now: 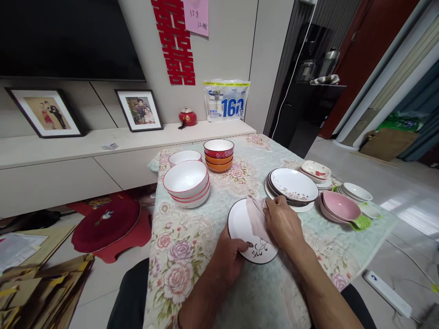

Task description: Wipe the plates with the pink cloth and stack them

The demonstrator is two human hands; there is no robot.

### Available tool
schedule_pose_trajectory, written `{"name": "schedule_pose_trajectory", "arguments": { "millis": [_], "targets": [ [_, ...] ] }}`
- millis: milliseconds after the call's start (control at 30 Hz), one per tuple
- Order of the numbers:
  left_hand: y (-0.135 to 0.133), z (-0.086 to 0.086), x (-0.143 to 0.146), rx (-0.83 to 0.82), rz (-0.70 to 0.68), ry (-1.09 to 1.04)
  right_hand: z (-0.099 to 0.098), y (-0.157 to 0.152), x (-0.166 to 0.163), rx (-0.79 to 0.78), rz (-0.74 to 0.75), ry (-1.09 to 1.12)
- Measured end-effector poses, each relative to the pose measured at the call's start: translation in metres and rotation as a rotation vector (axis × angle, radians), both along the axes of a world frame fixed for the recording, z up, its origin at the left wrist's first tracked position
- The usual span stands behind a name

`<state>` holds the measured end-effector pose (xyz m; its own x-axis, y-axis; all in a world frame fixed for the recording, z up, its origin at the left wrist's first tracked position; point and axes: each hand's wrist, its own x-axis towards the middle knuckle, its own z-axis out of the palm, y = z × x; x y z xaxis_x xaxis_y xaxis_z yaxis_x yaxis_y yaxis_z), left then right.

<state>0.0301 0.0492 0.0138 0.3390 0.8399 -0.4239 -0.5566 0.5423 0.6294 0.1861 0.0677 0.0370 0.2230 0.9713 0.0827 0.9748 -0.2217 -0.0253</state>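
A white plate (240, 226) with a dark rim and a dark floral mark lies near the table's front edge. My left hand (229, 259) grips its near rim, thumb on top. My right hand (283, 223) is closed on a pale pink cloth (255, 214) and presses it onto the plate's face. Just beyond the cloth stands a stack of matching plates (293, 186).
On the floral tablecloth (181, 256) stand stacked white bowls with red rims (186, 182), a red and orange bowl stack (218, 154), pink dishes (340, 206) and small white dishes (356, 192). A low cabinet (68, 155) with framed photos runs behind.
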Motion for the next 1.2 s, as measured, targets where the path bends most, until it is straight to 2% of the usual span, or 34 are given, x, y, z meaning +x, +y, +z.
{"name": "schedule_pose_trajectory", "arguments": {
  "millis": [100, 233, 333, 433, 500, 600, 733, 800, 867, 967, 1067, 1133, 1200],
  "targets": [
    [-0.003, 0.001, 0.002, 0.012, -0.046, -0.011, -0.006, 0.000, -0.007, 0.116, 0.113, 0.011],
    [-0.006, -0.002, 0.002, 0.031, -0.105, 0.001, -0.006, -0.003, -0.022, 0.230, 0.470, 0.135],
    [-0.006, -0.003, 0.001, 0.052, -0.096, -0.002, -0.002, -0.007, -0.034, 0.231, 0.704, 0.265],
    [-0.006, -0.002, 0.001, 0.051, -0.115, -0.003, -0.002, -0.008, -0.037, 0.235, 0.793, 0.373],
    [-0.006, -0.002, 0.001, 0.039, -0.128, 0.011, -0.005, -0.005, -0.030, 0.285, 0.708, 0.421],
    [-0.004, -0.001, 0.001, 0.041, -0.124, 0.006, -0.010, -0.001, -0.014, 0.323, 0.432, 0.364],
    [-0.002, 0.003, 0.000, 0.033, -0.098, -0.035, -0.010, 0.000, -0.001, 0.204, 0.036, 0.141],
    [-0.001, 0.004, 0.000, 0.022, -0.080, -0.036, -0.008, 0.000, -0.004, 0.136, -0.067, 0.075],
    [-0.002, 0.004, 0.000, 0.021, -0.080, -0.036, -0.006, -0.001, -0.013, 0.094, -0.067, 0.049],
    [-0.002, 0.002, 0.000, 0.034, -0.107, -0.054, -0.005, -0.003, -0.029, 0.107, 0.120, 0.123],
    [-0.002, 0.000, -0.001, 0.048, -0.117, -0.084, -0.005, -0.007, -0.038, 0.142, 0.409, 0.370],
    [-0.002, -0.001, -0.001, 0.065, -0.112, -0.095, -0.004, -0.009, -0.033, 0.109, 0.590, 0.554],
    [-0.001, -0.002, -0.002, 0.088, -0.113, -0.086, -0.003, -0.009, -0.022, 0.019, 0.697, 0.676]
  ]
}}
